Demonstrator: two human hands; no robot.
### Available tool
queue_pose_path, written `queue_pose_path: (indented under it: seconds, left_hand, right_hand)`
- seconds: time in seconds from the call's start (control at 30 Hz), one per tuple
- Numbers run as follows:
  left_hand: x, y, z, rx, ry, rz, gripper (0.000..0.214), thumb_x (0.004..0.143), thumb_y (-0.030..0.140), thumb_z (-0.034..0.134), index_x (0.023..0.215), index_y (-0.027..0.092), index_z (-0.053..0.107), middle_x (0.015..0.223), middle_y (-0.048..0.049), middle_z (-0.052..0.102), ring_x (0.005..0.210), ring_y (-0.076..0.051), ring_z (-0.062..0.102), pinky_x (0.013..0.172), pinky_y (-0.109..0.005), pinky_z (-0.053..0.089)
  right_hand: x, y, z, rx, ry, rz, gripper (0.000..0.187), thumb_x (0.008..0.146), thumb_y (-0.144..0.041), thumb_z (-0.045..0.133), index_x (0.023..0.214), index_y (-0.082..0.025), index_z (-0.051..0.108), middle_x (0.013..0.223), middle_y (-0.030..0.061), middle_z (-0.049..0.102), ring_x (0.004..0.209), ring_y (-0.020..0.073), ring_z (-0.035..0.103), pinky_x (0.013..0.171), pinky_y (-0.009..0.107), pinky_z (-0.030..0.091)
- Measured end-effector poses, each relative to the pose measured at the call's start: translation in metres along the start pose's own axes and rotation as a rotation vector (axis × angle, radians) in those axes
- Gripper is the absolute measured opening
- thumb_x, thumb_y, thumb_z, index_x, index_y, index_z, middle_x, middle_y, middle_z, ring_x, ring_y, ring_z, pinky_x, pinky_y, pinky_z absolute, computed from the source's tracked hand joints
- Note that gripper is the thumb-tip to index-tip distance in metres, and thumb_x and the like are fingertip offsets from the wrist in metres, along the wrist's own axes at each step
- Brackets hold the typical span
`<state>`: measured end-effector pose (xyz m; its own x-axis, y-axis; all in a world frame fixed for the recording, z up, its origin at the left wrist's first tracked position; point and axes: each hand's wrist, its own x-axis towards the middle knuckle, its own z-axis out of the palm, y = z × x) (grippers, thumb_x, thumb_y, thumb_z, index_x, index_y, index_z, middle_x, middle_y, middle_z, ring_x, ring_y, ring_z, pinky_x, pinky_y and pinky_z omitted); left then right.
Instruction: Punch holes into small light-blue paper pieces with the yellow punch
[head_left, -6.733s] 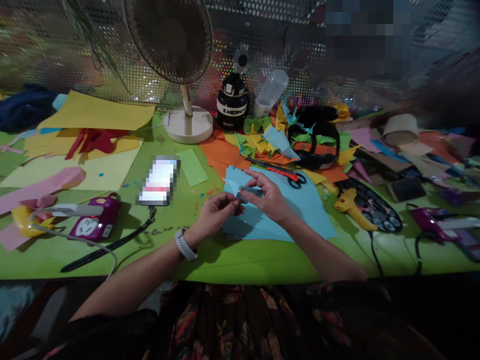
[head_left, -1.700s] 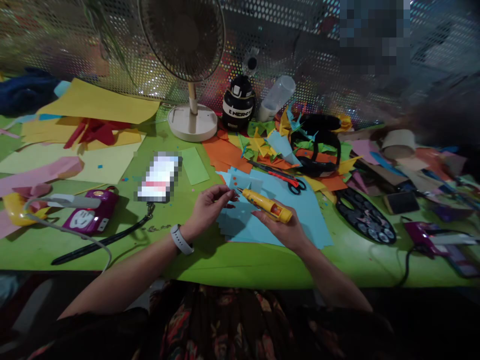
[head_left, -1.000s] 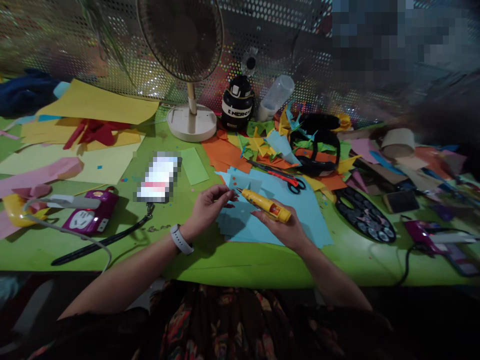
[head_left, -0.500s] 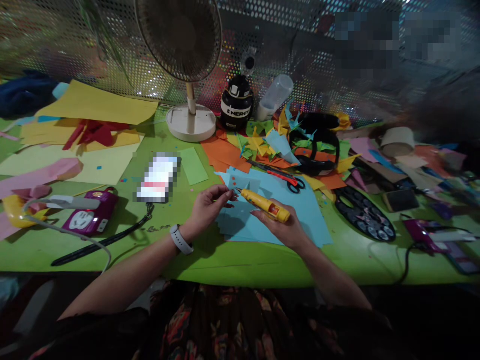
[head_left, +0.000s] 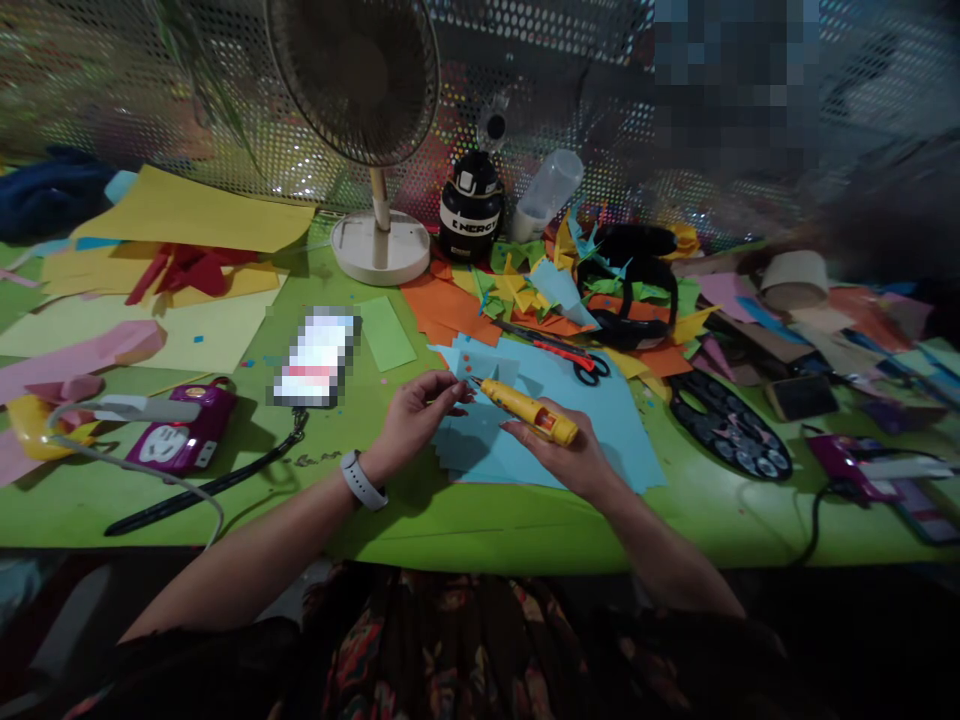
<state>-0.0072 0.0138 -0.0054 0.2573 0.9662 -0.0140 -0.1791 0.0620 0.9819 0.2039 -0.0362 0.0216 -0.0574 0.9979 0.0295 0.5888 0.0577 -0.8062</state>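
Observation:
My right hand [head_left: 566, 450] is wrapped round a yellow pen-shaped tool [head_left: 521, 405] with a thin dark tip and a reddish window near its back end. The tip points left, right by the fingertips of my left hand [head_left: 421, 410]. Those fingers are pinched together; whatever lies between them is too small to make out. Beneath both hands lies a stack of light blue paper sheets [head_left: 495, 462], with small orange-red dots [head_left: 466, 364] near its upper left corner. Red and black scissors [head_left: 581, 365] rest on the stack's far edge.
A phone [head_left: 315, 355] on a strap and a purple power socket [head_left: 180, 430] with a cable lie to the left. Behind stand a fan [head_left: 381, 250] and a black bottle [head_left: 471, 215]. Folded paper pieces [head_left: 525, 285], a black palette-shaped tray [head_left: 724, 425] and another purple socket [head_left: 847, 465] are rightward.
Almost nothing differs. The yellow tool has shifted very slightly left while its tip stays by the left fingertips, and the camera view has moved a little.

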Motion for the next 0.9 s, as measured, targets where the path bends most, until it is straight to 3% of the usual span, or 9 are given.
queue_pose_path:
  seconds: [0.9]
  left_hand:
    - [0.0005,-0.0054,-0.0013,0.008,-0.009,0.049,0.026,0.084,0.042,0.068,0.092,0.017,0.066,0.086,-0.0057,0.072,0.082,-0.017,0.07,0.071,-0.029,0.06]
  right_hand:
    - [-0.0006,0.0017,0.0,-0.035,0.006,-0.001,0.039,0.08,-0.056,0.067,0.073,-0.02,0.054,0.056,-0.0065,0.045,0.051,0.0085,0.035,0.046,0.023,0.033]
